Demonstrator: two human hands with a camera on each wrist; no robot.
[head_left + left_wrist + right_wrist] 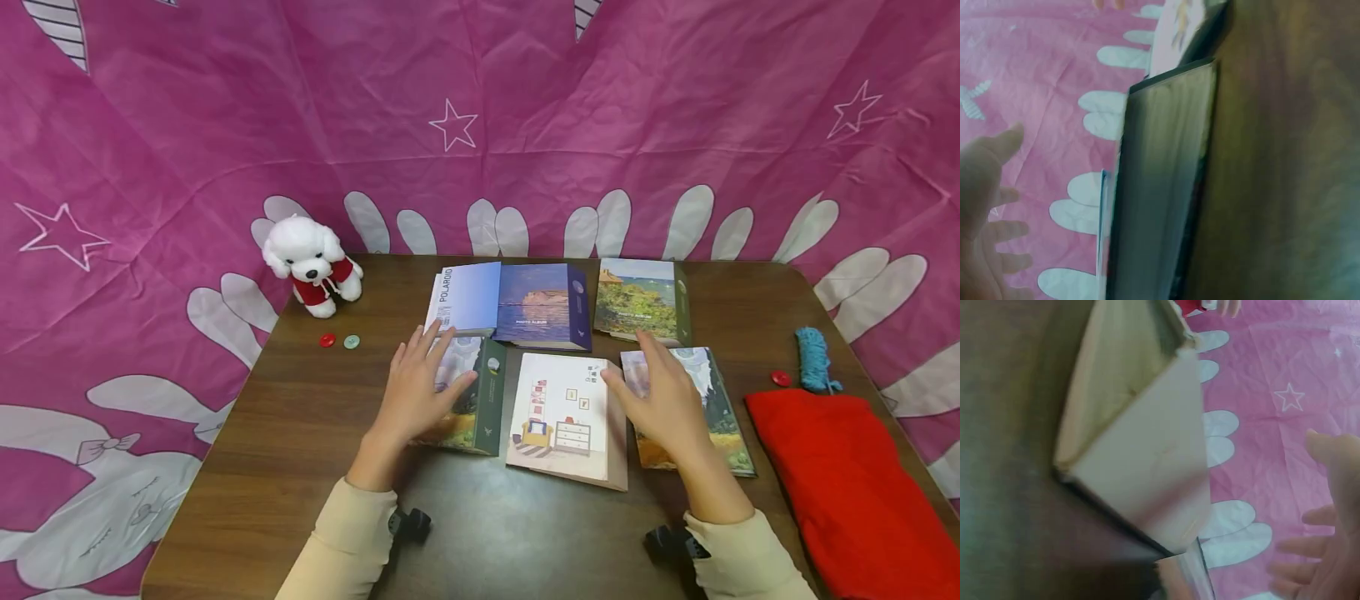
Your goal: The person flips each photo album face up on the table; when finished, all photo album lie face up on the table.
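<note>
In the head view my left hand (416, 392), fingers spread, hovers over a green-spined photo album (480, 408). My right hand (667, 404) is likewise spread above an album with a landscape cover (723, 408). Between them lies a cream album (558, 417) with a drawn room on its cover, near the right thumb. The left wrist view has a thick album's page edges (1160, 187) apart from the outstretched fingers. A pale album (1147, 450) stands out in the right wrist view, also clear of the hand. Neither hand holds anything.
Behind are a light-blue Polaroid album (472, 296), a purple-spined album (540, 304) and a garden-cover album (637, 300). A plush dog (307, 262) and buttons (327, 340) sit left. Blue yarn (812, 358), a red button (781, 378) and red cloth (847, 475) lie right.
</note>
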